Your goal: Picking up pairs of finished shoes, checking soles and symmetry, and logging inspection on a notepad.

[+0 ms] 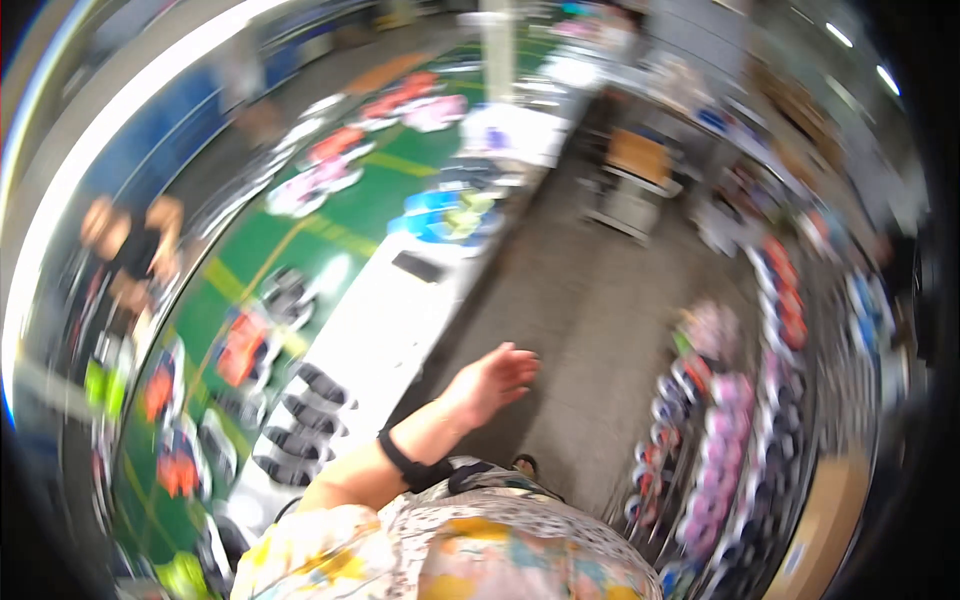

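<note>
"Grey floor (570,290) formed an aisle between the white worktop (370,320) and the shoe rows (718,465). Where was the left hand (495,382)?"

"Over that aisle, beyond the worktop's right edge, fingers loosely unfolded, gripping nothing visible."

"And the dark shoes (305,425)?"

"Lined up on the worktop's near end, toward its left edge."

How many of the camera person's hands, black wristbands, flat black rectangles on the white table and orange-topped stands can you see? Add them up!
Left hand: 1
Black wristband: 1
Flat black rectangle on the white table: 1
Orange-topped stand: 1
Total: 4
</note>
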`<state>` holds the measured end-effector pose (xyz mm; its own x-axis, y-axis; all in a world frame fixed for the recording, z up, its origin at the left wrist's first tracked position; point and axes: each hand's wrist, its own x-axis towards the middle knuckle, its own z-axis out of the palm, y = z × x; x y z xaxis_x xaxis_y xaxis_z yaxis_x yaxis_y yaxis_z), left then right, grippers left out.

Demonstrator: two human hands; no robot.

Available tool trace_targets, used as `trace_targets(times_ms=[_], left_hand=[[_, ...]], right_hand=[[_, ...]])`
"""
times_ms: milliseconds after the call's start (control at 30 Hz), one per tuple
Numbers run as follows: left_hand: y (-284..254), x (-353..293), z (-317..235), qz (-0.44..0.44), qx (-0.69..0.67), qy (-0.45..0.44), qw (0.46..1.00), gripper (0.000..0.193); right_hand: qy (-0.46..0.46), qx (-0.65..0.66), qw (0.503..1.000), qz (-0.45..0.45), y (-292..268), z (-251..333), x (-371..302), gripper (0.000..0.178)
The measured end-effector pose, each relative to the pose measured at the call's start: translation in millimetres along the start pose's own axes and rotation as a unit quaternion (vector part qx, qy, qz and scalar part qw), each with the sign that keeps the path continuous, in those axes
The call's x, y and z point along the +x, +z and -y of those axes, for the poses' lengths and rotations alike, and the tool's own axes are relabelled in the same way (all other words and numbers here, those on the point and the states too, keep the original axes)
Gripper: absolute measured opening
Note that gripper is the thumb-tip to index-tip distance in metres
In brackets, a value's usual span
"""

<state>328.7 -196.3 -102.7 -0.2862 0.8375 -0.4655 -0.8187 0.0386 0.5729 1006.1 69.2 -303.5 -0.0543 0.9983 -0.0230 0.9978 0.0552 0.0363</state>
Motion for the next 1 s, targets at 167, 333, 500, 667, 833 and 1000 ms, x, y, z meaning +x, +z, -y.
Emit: trace_targets(times_ms=[167,333,500,667,833,1000], left_hand=[[-95,-96,-10,-0.135,-0.111,0.123,0.977,0.031],[-191,-222,-2,-0.282,-0.205,0.251,0.903,0.026],[-273,-308,18,-0.438,-0.150,0.315,0.829,0.027],[-391,-362,61,-0.684,0.085,0.261,0.676,0.039],[-456,-398,17,-0.804,0.374,0.060,0.459,0.056],[-514,-400,-24,-0.788,0.447,-0.038,0.421,0.069]], right_hand=[[-0.266,0.102,0.954,-0.090,6,214,89,0.042],[-0.372,0.224,0.889,-0.144,-56,466,-42,0.055],[-0.509,0.406,0.748,0.131,-139,692,-178,0.049],[-0.715,0.317,0.589,0.205,-165,796,-326,0.050],[-0.800,0.225,0.508,0.227,-182,843,-406,0.051],[-0.835,0.176,0.471,0.225,-185,887,-415,0.052]])
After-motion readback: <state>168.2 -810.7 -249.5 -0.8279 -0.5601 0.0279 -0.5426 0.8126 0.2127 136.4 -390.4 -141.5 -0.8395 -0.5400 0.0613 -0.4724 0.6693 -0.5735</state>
